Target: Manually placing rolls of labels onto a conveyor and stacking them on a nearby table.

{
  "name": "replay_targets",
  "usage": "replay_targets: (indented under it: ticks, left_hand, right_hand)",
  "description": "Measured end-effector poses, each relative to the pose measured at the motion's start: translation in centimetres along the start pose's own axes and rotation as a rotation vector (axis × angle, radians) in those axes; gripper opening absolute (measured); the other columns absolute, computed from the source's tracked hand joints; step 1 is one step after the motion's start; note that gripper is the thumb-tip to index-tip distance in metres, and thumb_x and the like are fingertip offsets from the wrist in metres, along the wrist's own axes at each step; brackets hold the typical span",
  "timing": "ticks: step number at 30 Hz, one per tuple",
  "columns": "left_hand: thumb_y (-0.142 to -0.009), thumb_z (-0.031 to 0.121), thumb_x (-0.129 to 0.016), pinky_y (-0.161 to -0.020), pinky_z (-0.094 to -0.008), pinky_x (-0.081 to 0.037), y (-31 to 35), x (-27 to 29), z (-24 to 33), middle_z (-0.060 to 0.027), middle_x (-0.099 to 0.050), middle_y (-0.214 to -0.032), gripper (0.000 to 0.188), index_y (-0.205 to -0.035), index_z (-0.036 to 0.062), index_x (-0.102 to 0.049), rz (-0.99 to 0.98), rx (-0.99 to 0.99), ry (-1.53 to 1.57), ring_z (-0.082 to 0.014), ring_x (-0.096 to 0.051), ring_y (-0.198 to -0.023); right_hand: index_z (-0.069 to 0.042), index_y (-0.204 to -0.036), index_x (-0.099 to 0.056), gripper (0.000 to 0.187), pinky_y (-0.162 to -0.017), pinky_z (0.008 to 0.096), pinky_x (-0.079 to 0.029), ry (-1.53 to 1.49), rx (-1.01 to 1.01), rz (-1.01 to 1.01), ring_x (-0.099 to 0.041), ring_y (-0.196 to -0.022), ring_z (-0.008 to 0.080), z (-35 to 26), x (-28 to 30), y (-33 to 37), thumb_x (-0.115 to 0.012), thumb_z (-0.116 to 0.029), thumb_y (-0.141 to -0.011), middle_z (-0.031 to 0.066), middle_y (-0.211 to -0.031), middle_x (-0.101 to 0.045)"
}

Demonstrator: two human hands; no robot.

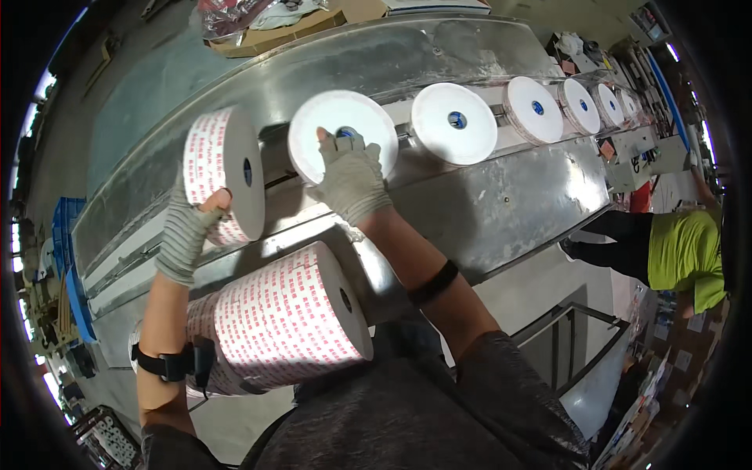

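Observation:
My left hand (185, 233), in a grey ribbed fingerless glove, grips a wide tape roll (252, 205) with red print on its rim. The roll stands on edge, its white face to the right and its thumb-side edge under my thumb. My right hand (351, 178), gloved alike, lies on the white face of a second tape roll (309, 117). Its thumb is spread apart and its fingers reach over the blue-lined core hole, partly hiding it. Close to my body lies a long stack of printed rolls (270, 321), under my left forearm.
Several more white rolls, the nearest being a roll (439, 117), run in a row to the right along a metal bench (501, 200). A cardboard box (301, 35) sits beyond the bench. A person in a lime shirt (677, 254) stands at right, near a metal frame (568, 309).

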State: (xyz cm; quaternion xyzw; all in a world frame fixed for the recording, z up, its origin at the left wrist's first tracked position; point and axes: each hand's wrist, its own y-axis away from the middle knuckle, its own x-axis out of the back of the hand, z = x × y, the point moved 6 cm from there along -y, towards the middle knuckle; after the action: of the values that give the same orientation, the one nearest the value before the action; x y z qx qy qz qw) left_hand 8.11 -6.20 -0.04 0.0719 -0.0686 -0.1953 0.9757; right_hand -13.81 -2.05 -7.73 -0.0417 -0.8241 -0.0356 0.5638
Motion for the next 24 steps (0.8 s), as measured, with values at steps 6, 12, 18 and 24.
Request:
replay_targets:
  ticks: [6,12,18,24]
  left_hand:
    - [-0.095,0.053,-0.051,-0.064,-0.0226,-0.043,0.2,2.2,-3.8,0.0012,-0.049,-0.084,0.057,-0.122,0.0031,-0.048,0.138,0.166,-0.008,-0.0085,-0.048,-0.074]
    - [-0.094,0.057,-0.051,-0.064,-0.0256,-0.042,0.9,-0.6,-1.8,0.0007,-0.048,-0.083,0.051,-0.11,0.0084,-0.049,0.153,0.074,0.185,-0.0102,-0.046,-0.072]
    - [-0.09,0.06,-0.054,-0.092,-0.0394,-0.052,4.2,6.4,-2.3,-0.0157,-0.052,-0.13,0.078,-0.141,0.0044,-0.038,0.379,0.321,0.2,-0.024,-0.056,-0.116]
    - [-0.087,0.048,-0.064,-0.09,-0.038,-0.052,4.9,5.8,-2.3,-0.0145,-0.051,-0.125,0.073,-0.14,0.0053,-0.036,0.336,0.183,0.281,-0.0242,-0.057,-0.109]
  right_hand:
    - [0.003,-0.121,-0.059,0.082,-0.11,0.0424,-0.028,-0.617,0.114,0.157,-0.042,-0.126,0.0362,-2.5,1.1,1.5,-0.078,-0.056,-0.067,0.0226,-0.13,-0.053]
    - [0.001,-0.146,-0.026,0.101,-0.103,0.0333,-0.041,-1.462,0.167,-0.289,-0.047,-0.124,0.0217,-8.6,0.6,0.4,-0.085,-0.032,-0.07,0.0148,-0.134,-0.049]
    - [-0.012,-0.145,-0.036,0.098,-0.096,0.0522,-0.037,0.163,0.386,-0.323,-0.041,-0.127,0.0321,-8.7,-4.7,-0.9,-0.068,-0.066,-0.07,0.0127,-0.135,-0.05]
    - [-0.003,-0.135,-0.047,0.09,-0.102,0.0439,-0.04,-0.266,0.489,-0.209,-0.045,-0.122,0.0358,-9.4,-3.5,-0.2,-0.075,-0.058,-0.069,0.0212,-0.133,-0.047]
